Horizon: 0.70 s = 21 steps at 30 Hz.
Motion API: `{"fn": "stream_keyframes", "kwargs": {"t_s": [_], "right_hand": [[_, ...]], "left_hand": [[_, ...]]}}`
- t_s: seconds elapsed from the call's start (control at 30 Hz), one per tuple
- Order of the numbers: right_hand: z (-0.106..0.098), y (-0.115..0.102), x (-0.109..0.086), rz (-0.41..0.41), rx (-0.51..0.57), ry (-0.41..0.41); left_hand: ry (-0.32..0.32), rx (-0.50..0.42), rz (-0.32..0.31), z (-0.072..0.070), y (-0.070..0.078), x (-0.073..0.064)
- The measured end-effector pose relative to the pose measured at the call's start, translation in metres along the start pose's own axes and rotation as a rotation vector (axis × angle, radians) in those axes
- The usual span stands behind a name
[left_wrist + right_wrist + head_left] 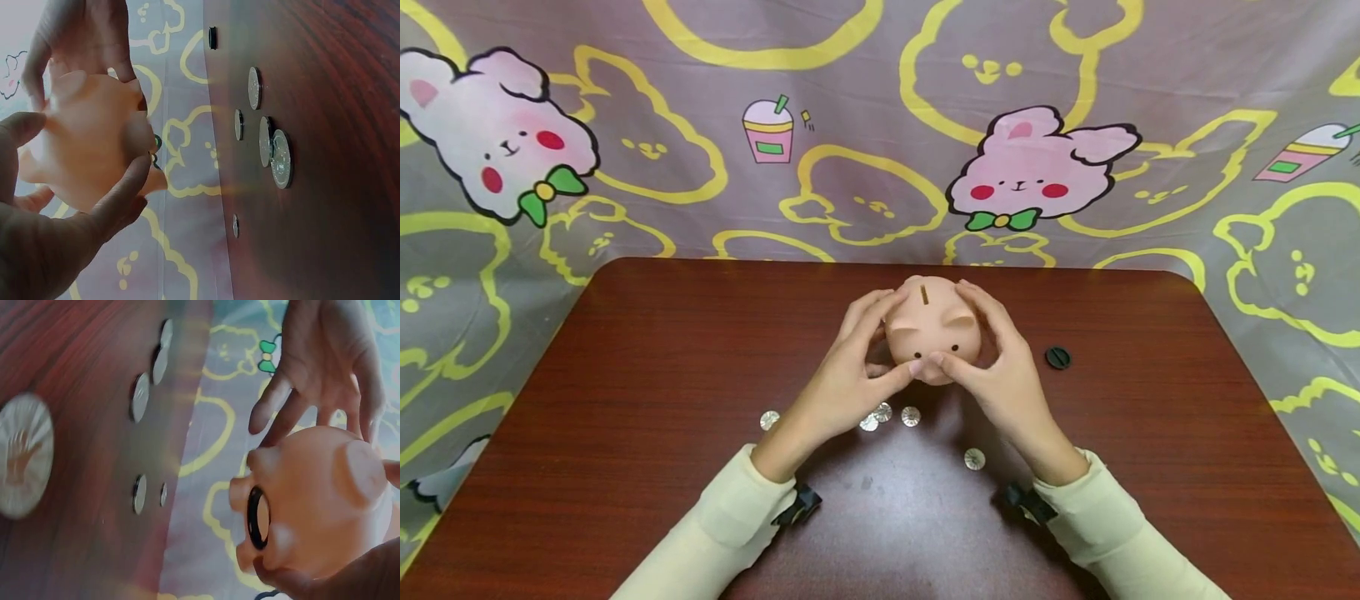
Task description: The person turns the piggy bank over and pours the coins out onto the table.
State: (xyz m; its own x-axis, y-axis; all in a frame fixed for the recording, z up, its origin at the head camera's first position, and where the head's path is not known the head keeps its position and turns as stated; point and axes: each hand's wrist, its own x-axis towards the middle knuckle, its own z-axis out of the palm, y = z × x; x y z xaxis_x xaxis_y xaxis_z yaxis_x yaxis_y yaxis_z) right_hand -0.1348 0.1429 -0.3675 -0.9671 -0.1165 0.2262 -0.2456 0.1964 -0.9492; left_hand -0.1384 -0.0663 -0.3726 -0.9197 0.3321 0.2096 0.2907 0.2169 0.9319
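Note:
A pink piggy bank (932, 329) is held up between both hands, its snout toward me and the coin slot (925, 294) on top. My left hand (850, 362) grips its left side, thumb by the snout. On the other side my right hand (1011, 383) curls round it, its thumb also near the snout. The right wrist view shows the bank off the table, with a black-rimmed round hole (259, 517) in its underside between the stubby feet. Below the hands, several silver coins (911, 416) lie on the table, two of them overlapping.
To the right of the bank, a round black plug (1058, 358) rests on the dark red-brown wooden table (647, 400). A cartoon-patterned cloth (880, 100) hangs behind and beside the table. Black straps (797, 505) sit at both wrists.

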Motion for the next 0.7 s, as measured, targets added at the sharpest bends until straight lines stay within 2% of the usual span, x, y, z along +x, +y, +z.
{"fn": "stream_keyframes", "kwargs": {"t_s": [0.1, 0.2, 0.27, 0.4, 0.57, 0.7], "right_hand": [[-0.001, -0.002, 0.001, 0.121, 0.195, -0.005], [0.0, -0.001, 0.002, 0.226, 0.346, -0.012], [-0.001, 0.0, 0.003, 0.282, 0.373, -0.017], [-0.002, 0.003, 0.005, 0.339, 0.385, -0.049], [-0.002, 0.008, 0.008, 0.347, 0.468, -0.094], [-0.002, 0.01, 0.009, 0.348, 0.487, -0.103]], "left_hand": [[0.015, -0.001, 0.01, 0.001, 0.001, 0.001], [0.031, 0.024, 0.008, 0.001, 0.002, 0.002], [0.033, 0.035, 0.004, 0.002, 0.004, 0.002], [0.033, 0.044, -0.007, 0.001, 0.003, 0.002], [0.034, 0.086, 0.006, 0.001, 0.002, 0.002], [0.036, 0.102, 0.014, 0.002, 0.003, 0.003]]}}
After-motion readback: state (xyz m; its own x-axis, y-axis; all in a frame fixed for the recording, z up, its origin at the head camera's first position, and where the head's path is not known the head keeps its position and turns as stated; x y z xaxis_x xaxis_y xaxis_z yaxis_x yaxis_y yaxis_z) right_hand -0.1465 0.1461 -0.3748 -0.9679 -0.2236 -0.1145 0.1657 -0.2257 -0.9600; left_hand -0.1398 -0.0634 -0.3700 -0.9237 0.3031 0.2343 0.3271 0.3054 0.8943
